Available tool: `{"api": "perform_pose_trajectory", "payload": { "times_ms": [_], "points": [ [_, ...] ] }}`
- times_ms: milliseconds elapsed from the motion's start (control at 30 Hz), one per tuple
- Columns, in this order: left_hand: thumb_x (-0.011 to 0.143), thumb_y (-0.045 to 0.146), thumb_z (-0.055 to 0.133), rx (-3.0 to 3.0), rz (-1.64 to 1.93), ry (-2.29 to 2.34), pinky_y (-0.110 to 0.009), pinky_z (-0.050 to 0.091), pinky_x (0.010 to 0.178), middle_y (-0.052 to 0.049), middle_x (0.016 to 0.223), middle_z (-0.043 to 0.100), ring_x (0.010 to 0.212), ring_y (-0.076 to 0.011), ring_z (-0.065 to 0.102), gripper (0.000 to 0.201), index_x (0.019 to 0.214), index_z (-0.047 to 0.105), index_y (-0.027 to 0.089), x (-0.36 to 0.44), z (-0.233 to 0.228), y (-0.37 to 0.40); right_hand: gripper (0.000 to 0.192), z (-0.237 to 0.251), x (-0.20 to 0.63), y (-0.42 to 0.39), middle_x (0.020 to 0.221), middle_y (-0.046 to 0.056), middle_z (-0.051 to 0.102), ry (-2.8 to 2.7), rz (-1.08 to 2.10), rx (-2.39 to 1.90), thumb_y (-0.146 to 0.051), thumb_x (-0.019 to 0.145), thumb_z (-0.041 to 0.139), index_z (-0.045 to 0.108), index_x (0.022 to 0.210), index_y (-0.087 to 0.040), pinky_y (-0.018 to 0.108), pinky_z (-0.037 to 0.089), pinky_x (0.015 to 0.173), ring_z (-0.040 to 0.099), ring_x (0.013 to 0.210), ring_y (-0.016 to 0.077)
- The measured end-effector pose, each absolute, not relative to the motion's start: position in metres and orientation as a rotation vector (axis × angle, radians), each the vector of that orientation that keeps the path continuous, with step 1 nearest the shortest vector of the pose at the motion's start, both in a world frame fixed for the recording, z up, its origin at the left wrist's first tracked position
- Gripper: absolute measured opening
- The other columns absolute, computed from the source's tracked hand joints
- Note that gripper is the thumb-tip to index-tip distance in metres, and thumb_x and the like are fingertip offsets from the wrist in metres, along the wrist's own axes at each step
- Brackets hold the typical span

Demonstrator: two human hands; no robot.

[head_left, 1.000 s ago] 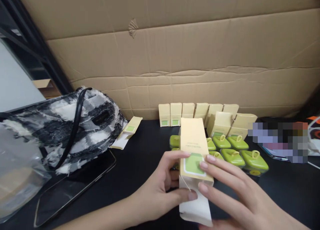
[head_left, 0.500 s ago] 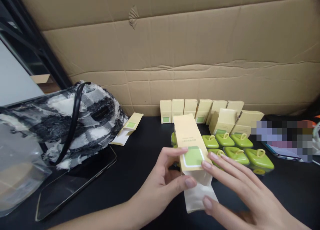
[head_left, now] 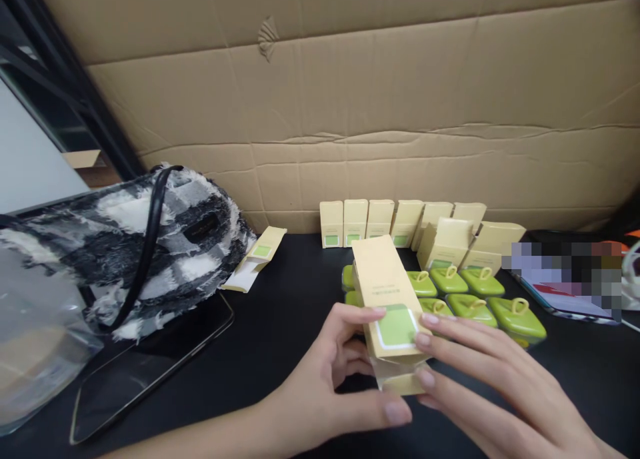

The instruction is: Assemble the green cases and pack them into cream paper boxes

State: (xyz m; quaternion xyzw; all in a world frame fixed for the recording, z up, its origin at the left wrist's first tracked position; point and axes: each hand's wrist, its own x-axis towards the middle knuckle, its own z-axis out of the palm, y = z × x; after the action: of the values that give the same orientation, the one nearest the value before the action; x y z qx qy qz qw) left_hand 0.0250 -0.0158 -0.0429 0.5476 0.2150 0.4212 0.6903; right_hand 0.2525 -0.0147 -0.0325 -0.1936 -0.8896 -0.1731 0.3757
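Cardboard box [head_left: 387, 292] pinched between both hands, black table [head_left: 290, 326] open leftward.

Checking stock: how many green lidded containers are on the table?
At least 7. Back row. Front row. Two green edges show behind the yellow box held in both hands, so more may be hidden.

A second ago the white flap hung long and open below the carton [head_left: 387, 299]; half a second ago it was shorter and bent. Now it is folded in, with only a short tan end showing under the green label. The left hand [head_left: 325, 386] has moved its thumb from the flap's side to beneath the carton. The right hand's [head_left: 480, 379] fingers [head_left: 425, 378] now press the folded end.
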Motion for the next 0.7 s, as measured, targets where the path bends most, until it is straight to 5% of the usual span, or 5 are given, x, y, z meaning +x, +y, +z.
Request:
{"api": "perform_pose_trajectory", "payload": {
  "times_ms": [200,467,700],
  "points": [
    [0.077,0.027,0.078,1.261,0.923,0.561,-0.040,0.043,0.092,-0.001,0.103,0.062,0.107,-0.0213,0.058,0.047,0.112,0.048,0.033,0.0261,-0.0470,-0.0146,0.030,-0.0358,0.2559,-0.0136,0.111,0.007,0.074,-2.324,-0.437,-0.542,-0.011,0.095,0.050,0.064,0.121,-0.020,0.030,0.044,0.105,0.047,0.131,0.0180],
    [0.073,0.031,0.081,1.210,0.937,0.573,-0.028,0.045,0.081,0.003,0.094,0.062,0.084,-0.0114,0.059,0.046,0.106,0.050,0.032,0.0286,-0.0477,-0.0164,0.030,-0.0350,0.2614,-0.0148,0.113,0.011,0.072,-2.365,-0.333,-0.448,-0.007,0.086,0.060,0.066,0.115,-0.013,0.032,0.051,0.099,0.053,0.126,0.0234],
    [0.076,0.030,0.078,1.300,0.915,0.594,-0.031,0.047,0.078,0.003,0.094,0.060,0.083,-0.0133,0.062,0.044,0.107,0.047,0.032,0.0259,-0.0509,-0.0150,0.027,-0.0356,0.2561,-0.0139,0.106,0.009,0.074,-2.294,-0.353,-0.506,-0.009,0.087,0.061,0.068,0.111,-0.018,0.028,0.054,0.094,0.060,0.118,0.0200]
  ]
}}
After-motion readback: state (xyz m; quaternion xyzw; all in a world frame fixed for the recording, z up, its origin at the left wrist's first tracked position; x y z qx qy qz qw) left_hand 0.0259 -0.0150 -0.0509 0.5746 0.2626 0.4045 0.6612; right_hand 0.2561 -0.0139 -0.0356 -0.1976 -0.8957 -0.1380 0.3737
